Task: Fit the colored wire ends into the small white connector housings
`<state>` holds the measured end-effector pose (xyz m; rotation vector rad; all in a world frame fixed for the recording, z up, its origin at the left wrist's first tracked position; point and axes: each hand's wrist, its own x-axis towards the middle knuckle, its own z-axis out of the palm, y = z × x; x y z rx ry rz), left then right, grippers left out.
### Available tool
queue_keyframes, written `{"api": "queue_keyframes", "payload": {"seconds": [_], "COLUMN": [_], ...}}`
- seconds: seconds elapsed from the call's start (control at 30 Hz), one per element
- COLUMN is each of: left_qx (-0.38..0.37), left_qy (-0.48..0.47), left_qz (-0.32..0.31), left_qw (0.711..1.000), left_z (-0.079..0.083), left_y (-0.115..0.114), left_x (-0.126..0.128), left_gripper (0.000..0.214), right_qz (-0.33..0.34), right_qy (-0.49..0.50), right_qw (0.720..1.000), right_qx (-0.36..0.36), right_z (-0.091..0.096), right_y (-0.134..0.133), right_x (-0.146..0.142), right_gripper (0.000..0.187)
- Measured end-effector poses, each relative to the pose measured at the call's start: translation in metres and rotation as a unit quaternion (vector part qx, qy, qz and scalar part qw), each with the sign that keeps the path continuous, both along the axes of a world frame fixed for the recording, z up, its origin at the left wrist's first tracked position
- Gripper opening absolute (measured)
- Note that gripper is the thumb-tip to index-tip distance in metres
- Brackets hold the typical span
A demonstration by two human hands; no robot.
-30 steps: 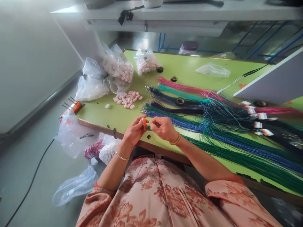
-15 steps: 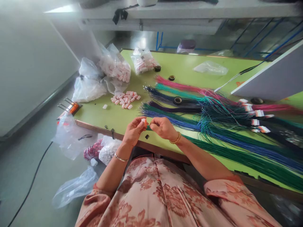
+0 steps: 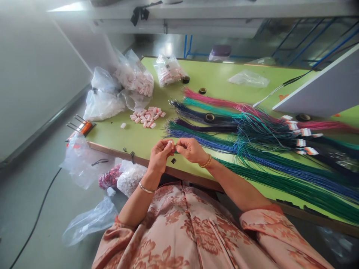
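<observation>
Left hand [image 3: 159, 155] pinching small white connector [image 3: 170, 142] at fingertips; right hand [image 3: 191, 149] pinching green wire [image 3: 280, 183] end against it, above near edge of green table [image 3: 134, 136]. Loose connector pile [image 3: 147, 116] farther left.

A small pale connector housing [image 3: 170, 143], whitish with a pinkish tinge, is pinched between the fingertips of the left hand [image 3: 159, 155], held just above the near edge of the green desk [image 3: 126, 136]; most of it is hidden by the fingers. A thin dark green wire [image 3: 176, 151] meets it from the right, its end gripped by the thumb and forefinger of the right hand [image 3: 190, 149], the two hands almost touching. The wire runs off to the right under that hand toward the long green bundle [image 3: 280, 185] lying along the desk.
</observation>
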<state>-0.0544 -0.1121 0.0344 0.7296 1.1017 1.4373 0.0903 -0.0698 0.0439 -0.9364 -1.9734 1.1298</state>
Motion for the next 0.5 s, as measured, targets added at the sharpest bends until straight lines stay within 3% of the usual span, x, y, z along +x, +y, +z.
{"api": "queue_keyframes", "payload": {"seconds": [0.1, 0.23, 0.5], "left_qx": [0.001, -0.006, -0.006], "left_qy": [-0.013, -0.021, 0.029], "left_qz": [0.024, 0.011, 0.049], "left_qw": [1.0, 1.0, 0.998], "left_z": [0.001, -0.001, -0.014], "left_y": [-0.001, -0.003, -0.014], "left_x": [0.002, 0.0, 0.004], "left_gripper": [0.038, 0.037, 0.034], "right_qz": [-0.001, 0.008, -0.029], "right_qy": [-0.032, -0.052, -0.144], "right_qw": [0.999, 0.998, 0.982], "right_qx": [0.028, 0.047, 0.116], "right_z": [0.0, -0.002, -0.014], "right_y": [-0.002, -0.005, -0.024], "right_x": [0.001, 0.005, -0.007], "right_gripper": [0.024, 0.024, 0.02]}}
